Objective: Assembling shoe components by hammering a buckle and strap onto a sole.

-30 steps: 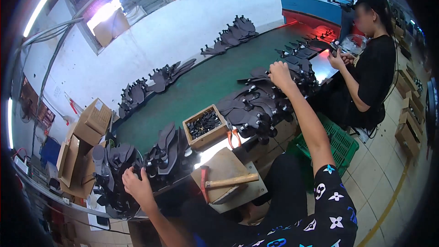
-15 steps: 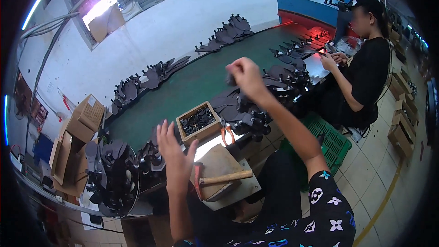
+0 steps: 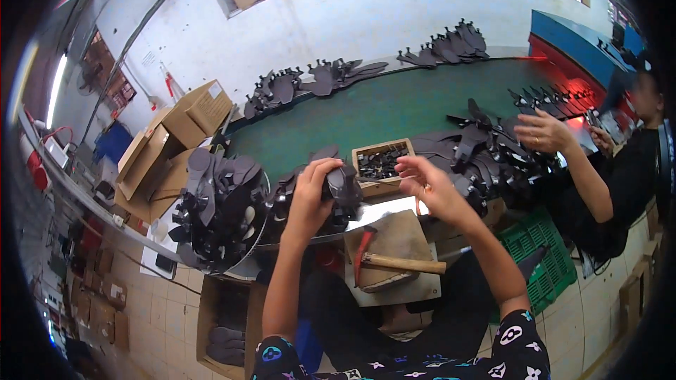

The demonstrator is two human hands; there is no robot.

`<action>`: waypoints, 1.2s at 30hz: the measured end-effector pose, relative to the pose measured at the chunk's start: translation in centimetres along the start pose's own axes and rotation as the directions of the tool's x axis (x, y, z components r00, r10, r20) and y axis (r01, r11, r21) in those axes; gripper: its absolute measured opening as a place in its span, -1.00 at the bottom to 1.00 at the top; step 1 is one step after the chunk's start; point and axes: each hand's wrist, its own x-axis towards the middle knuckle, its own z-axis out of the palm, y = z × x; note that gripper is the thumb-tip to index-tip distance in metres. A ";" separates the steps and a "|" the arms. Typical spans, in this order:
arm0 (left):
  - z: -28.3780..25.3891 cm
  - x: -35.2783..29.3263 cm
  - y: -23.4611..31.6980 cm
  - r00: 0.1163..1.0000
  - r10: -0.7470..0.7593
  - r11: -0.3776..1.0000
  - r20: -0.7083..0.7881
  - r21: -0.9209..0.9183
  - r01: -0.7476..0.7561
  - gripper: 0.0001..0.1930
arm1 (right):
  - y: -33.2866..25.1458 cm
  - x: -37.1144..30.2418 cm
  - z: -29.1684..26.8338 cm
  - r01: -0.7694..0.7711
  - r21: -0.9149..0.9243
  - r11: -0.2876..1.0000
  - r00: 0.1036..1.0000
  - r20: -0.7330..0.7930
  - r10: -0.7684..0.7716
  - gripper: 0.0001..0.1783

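My left hand (image 3: 312, 199) is closed at the edge of a dark grey sole-shaped piece (image 3: 345, 184) with black fittings, over a small heap of similar pieces. My right hand (image 3: 434, 188) hovers just right of the front of a wooden box (image 3: 382, 149) of small black parts. Its fingers are bent and apart, with nothing visible in them. Below and between my hands, a hammer (image 3: 401, 262) with a red head and wooden handle lies on a worn block (image 3: 398, 232). More sole pieces (image 3: 451, 158) are piled right of the box.
A round holder (image 3: 222, 204) heaped with soles stands at left, beside open cartons (image 3: 158, 158). Beyond lies a green conveyor belt (image 3: 317, 123) with rows of soles. On the right, a person (image 3: 612, 190) stretches out a hand near a green crate (image 3: 542, 260).
My right hand has come back from over the belt to beside the wooden box. My left hand has gone from spread to closed on a sole piece. The view has swung left; the co-worker now reaches out.
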 end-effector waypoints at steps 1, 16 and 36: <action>0.3 -0.7 -0.3 0.995 -0.102 0.978 0.015 -0.180 0.103 -0.34 | -0.2 0.0 1.5 0.040 -0.074 0.996 0.998 0.048 -0.037 -0.26; -3.5 -2.5 0.8 0.934 -0.139 0.335 0.330 -0.872 0.358 -0.43 | -0.8 -0.6 5.0 -0.129 0.228 0.965 0.942 0.332 0.048 -0.57; -6.4 -8.1 -17.4 0.921 -0.327 0.940 0.211 -0.028 0.340 -0.82 | -0.2 -6.8 1.9 -0.054 0.797 0.601 0.915 0.280 -0.289 -0.72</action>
